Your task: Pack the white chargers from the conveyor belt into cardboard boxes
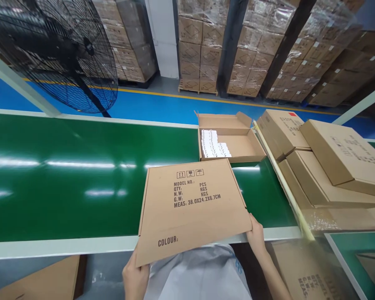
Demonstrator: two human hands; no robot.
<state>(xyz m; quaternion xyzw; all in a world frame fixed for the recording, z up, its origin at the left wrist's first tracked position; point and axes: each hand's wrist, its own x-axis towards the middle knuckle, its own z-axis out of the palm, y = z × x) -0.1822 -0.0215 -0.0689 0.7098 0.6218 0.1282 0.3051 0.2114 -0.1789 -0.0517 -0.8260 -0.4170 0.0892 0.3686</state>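
A flat brown cardboard box with printed lines and handling symbols is held in front of me, tilted over the near edge of the green belt. My left hand grips its near left corner, thumb on top. At the near right corner, my right hand is closed on the cardboard edge. Just beyond it, an open carton stands on the belt with its lid folded back. Small white pieces lie in rows in the carton's left part. The undersides of both hands' grips are hidden.
The green conveyor belt stretches to the left. Stacked brown boxes stand on the right behind a pale rail. A large black fan is at the upper left. Wrapped pallets of cartons line the far floor. More cardboard lies below the belt.
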